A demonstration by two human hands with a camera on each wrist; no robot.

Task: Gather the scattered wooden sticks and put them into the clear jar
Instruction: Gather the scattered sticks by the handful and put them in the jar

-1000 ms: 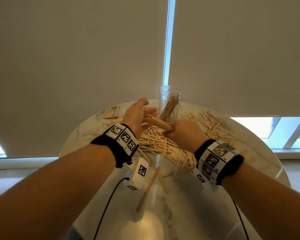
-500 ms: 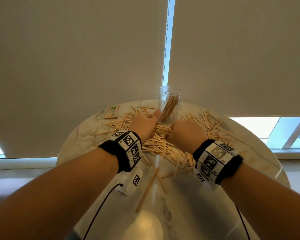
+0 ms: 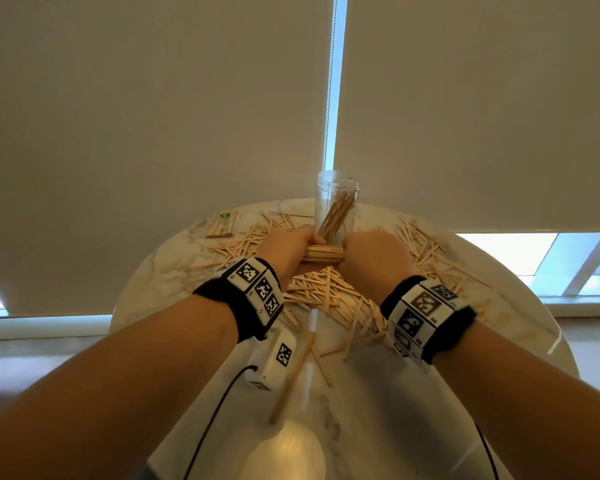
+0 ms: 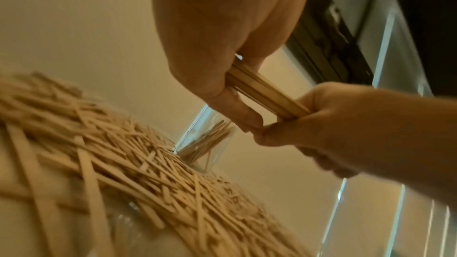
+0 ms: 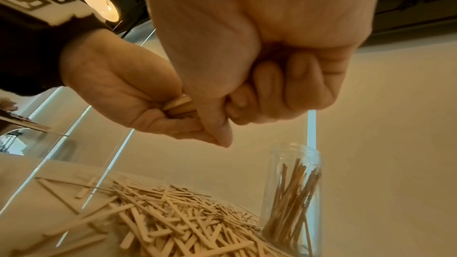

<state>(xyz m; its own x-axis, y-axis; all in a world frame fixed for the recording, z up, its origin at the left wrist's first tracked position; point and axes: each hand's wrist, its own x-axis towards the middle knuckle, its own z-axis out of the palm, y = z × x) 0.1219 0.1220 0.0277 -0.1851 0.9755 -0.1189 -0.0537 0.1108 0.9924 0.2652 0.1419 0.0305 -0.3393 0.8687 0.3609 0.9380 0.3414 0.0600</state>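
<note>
A bundle of wooden sticks (image 3: pixel 323 253) lies level between my two hands, just in front of the clear jar (image 3: pixel 336 202). My left hand (image 3: pixel 286 251) grips the bundle's left end, my right hand (image 3: pixel 371 261) its right end, fingers curled round it. The left wrist view shows the bundle (image 4: pixel 264 93) held by the left hand (image 4: pixel 222 62) and the right hand (image 4: pixel 321 116). The jar (image 5: pixel 291 192) stands upright and open with several sticks inside. Loose sticks (image 3: pixel 326 296) lie piled on the round marble table (image 3: pixel 413 393) under and around my hands.
A wrapped pack of sticks (image 3: pixel 222 225) lies at the table's far left. One longer stick (image 3: pixel 291 379) and a few stray ones lie nearer me. Roller blinds (image 3: pixel 153 116) hang close behind the table. Cables run from my wrist units.
The left hand was open beside the bundle's end; it has since closed round it. The bundle has swung from slanted to level, and both hands have drawn together before the jar.
</note>
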